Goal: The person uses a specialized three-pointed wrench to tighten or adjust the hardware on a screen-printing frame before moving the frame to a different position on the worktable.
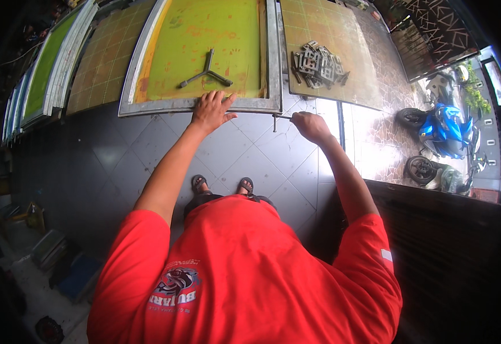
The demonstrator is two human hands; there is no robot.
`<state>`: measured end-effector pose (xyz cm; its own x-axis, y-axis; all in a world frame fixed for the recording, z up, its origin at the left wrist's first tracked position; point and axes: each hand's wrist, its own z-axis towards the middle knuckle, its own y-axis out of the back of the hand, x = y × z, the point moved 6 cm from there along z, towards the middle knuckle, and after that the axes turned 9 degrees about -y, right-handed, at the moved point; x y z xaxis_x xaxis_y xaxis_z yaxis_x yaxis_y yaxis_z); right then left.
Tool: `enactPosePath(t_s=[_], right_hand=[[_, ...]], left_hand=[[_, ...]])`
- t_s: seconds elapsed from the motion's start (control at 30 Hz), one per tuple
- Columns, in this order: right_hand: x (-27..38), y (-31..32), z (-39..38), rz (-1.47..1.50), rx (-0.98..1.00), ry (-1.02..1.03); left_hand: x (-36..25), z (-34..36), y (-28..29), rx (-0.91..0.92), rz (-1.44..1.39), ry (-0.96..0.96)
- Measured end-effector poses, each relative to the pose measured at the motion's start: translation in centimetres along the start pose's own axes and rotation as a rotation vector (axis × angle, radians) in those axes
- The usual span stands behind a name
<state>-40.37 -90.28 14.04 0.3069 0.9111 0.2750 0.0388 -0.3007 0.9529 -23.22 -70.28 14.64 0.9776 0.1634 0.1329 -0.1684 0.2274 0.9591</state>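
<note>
A screen-printing frame (204, 107) with a yellow-green mesh lies in front of me. My left hand (213, 112) rests on its near metal bar, fingers spread out over the edge and holding nothing. On the mesh, just beyond those fingers, lies a dark three-armed Y-shaped socket wrench (207, 73). Off the frame's near right corner, my right hand (312, 126) is closed around a thin dark metal rod (285, 117); its exact kind is hard to make out. The rod's other end meets an upright bolt (274, 123) hanging below the corner.
Right of the frame, a board (342, 86) bears a pile of flat slotted metal pieces (319, 64). Another board (104, 63) and stacked screen frames (52, 69) stand to the left. A blue motorcycle (446, 132) is parked at far right. Grey tiles (256, 152) cover the floor.
</note>
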Motion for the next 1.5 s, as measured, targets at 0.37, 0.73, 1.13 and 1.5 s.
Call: enactPosePath(t_s=[0.37,0.73,1.13,1.5], right_hand=[[-2.8,-2.2,2.9,0.286,0.541,-0.283],[9.5,4.5,3.2,-0.787,0.313,0.043],[-0.8,-4.2,-7.2,1.207,0.146,-0.816],[5.1,-10.5,0.2,2.368,0.034,-0.691]], left_hand=[[0.1,0.2,0.9,-0.103,-0.050,0.026],[0.8,-0.2,0.0,-0.140,-0.085,0.042],[0.6,-0.8,1.8,-0.220,-0.179,0.055],[-2.6,-22.4,0.7,-0.262,-0.522,0.595]])
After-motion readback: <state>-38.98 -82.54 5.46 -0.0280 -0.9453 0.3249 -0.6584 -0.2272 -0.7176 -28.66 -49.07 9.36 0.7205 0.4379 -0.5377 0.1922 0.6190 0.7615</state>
